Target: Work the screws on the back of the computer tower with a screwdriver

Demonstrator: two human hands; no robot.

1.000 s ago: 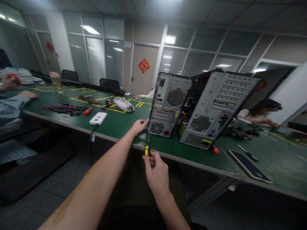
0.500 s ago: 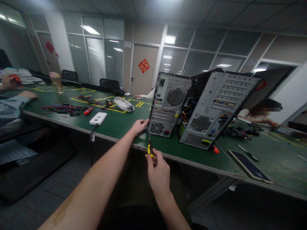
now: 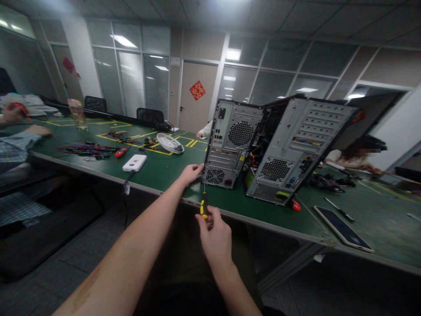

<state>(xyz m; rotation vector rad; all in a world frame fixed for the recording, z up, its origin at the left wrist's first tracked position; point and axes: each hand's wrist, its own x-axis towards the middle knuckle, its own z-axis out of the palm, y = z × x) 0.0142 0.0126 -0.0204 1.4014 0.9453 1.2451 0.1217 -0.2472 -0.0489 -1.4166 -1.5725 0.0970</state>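
Head view, screwdriver [image 3: 204, 205] in right hand [image 3: 215, 232]

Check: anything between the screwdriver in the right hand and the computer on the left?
Nothing visible. The right hand holds the screwdriver, which reaches up to the lower left corner of the computer. The left hand is beside that line, not across it. Tip contact is too small to tell.
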